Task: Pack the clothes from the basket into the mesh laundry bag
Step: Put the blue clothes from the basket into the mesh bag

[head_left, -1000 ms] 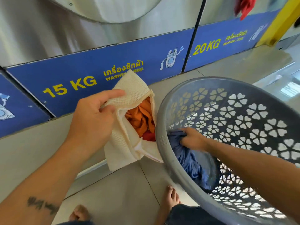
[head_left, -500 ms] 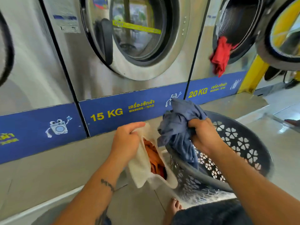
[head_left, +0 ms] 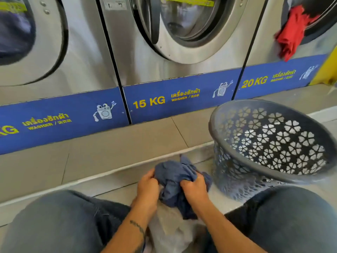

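A crumpled blue garment point(head_left: 175, 177) is bunched low between my knees, over the mouth of the cream mesh laundry bag point(head_left: 170, 230). My left hand point(head_left: 147, 189) grips the garment's left side and my right hand point(head_left: 194, 189) grips its right side. The bag lies under my forearms, and what it holds is hidden. The grey perforated basket point(head_left: 269, 143) sits tilted on the floor to the right, apart from both hands, with no clothes visible inside.
Steel washing machines point(head_left: 164, 42) with blue 15 KG and 20 KG strips line the wall ahead on a raised tiled step point(head_left: 109, 157). A red cloth point(head_left: 291, 33) hangs from the right machine's door. My knees point(head_left: 60, 221) in dark trousers flank the bag.
The blue garment has come out of the basket and down onto the bag's mouth. My left hand has shifted from the bag's rim to the garment. The view has dropped lower.
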